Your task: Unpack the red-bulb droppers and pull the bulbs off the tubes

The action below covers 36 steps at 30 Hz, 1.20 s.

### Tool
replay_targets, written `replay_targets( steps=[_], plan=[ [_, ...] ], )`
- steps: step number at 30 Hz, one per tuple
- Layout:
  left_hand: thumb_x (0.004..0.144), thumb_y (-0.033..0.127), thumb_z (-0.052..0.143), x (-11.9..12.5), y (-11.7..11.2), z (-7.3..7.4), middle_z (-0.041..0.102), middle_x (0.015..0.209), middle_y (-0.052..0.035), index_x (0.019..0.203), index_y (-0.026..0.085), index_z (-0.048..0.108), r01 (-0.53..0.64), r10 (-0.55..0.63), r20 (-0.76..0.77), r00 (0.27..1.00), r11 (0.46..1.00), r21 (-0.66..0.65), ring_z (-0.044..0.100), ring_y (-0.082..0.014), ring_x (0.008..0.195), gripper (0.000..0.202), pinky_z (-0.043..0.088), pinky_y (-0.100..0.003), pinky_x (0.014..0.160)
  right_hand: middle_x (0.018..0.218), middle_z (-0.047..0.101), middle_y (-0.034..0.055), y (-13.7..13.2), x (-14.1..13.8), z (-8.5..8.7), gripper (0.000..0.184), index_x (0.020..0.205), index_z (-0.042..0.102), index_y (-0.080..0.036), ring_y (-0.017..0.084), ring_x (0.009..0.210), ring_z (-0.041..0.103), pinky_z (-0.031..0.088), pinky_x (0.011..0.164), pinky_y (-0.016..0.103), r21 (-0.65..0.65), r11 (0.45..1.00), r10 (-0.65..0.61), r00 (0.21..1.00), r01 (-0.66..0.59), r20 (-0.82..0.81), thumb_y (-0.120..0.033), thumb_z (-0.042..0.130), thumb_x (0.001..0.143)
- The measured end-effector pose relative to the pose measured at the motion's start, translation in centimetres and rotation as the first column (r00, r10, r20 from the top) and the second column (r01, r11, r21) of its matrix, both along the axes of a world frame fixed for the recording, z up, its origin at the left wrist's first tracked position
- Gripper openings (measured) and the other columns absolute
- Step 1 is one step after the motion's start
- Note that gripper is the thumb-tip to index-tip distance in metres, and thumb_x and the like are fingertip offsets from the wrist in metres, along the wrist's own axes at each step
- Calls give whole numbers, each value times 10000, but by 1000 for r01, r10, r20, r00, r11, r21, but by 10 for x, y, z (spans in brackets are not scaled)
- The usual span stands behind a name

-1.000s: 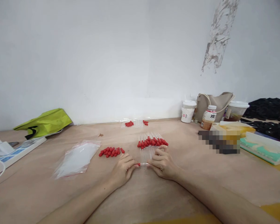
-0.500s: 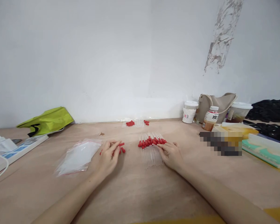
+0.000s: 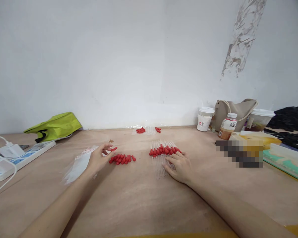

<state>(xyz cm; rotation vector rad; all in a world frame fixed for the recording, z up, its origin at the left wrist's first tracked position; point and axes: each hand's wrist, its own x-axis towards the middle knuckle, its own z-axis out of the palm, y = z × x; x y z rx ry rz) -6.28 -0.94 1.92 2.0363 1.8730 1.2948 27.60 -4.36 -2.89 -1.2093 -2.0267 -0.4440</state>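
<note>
My left hand (image 3: 99, 158) hovers over the clear zip bags (image 3: 78, 162) and pinches one red rubber bulb (image 3: 114, 149) between thumb and fingertips. Just right of it lies a loose heap of red bulbs (image 3: 122, 159) on the brown table. My right hand (image 3: 180, 166) rests with its fingers spread flat on a row of clear glass dropper tubes (image 3: 161, 164). Several droppers with red bulbs fitted (image 3: 165, 150) lie at the far end of that row.
Another clear bag with red bulbs (image 3: 145, 130) lies by the wall. A white power strip (image 3: 17, 158) and a green bag (image 3: 54, 125) are at the left. Cups, a bottle (image 3: 227, 126), a beige bag (image 3: 238, 110) and boxes crowd the right side.
My hands parted from the dropper they held together. My left hand went left to the loose bulbs and lifted one; my right hand moved onto the row of tubes.
</note>
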Motion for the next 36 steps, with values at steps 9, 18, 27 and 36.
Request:
replay_targets(
  steps=[9,18,27,36],
  plan=[
    [669,509,564,-3,4,-7,649,849,-10,886,205,605,49,-54,-63,997,995,-82,519,-145,627,376,385,-236,547,753,576,25,-8,0,7,420,926,628,-232,169,751,496,296,752,346,-50,997,58,994,-53,96,-580,517,718],
    [683,549,500,-12,10,-14,662,771,-2,776,222,614,-191,174,-139,975,974,-121,553,-164,599,358,364,-242,519,784,584,43,-8,1,4,420,938,626,-221,179,770,502,291,774,360,-44,996,75,997,-73,34,-566,506,730],
    [724,558,434,-17,22,-21,684,826,-27,765,245,641,-205,166,-175,970,950,-235,602,-243,792,378,394,-287,627,770,587,42,-6,1,2,399,907,634,-218,185,769,494,279,777,360,-34,997,66,998,-66,3,-553,526,719],
    [811,501,309,-23,30,-26,674,960,-73,888,185,633,-155,127,-121,985,952,-263,603,-245,900,459,436,-299,729,781,594,35,-6,1,3,374,873,637,-219,183,795,485,254,788,349,-62,997,35,999,-36,-14,-545,519,732]
  ],
)
